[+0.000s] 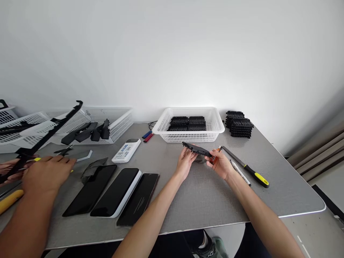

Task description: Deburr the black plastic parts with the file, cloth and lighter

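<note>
A flat black plastic part (197, 148) with a toothed edge is tilted in front of the white basket, above the table. My left hand (185, 163) has its fingers closed on the part's left side from below. At the part's right end, my right hand (221, 164) is closed on it. An orange-brown tool (216, 154) with a silvery tip also sits in the right hand's fingers; its exact kind is unclear. Beside that hand lie a white marker pen (240, 172) and a file (245, 167) with a black and yellow handle.
Similar black parts lie in the white basket (188, 136), and more are stacked (239, 125) to its right. Phones (115, 191), a power bank (126, 150) and other baskets (120, 127) are on the left. There a co-worker's hand (48, 173) is by a long black strip (51, 134).
</note>
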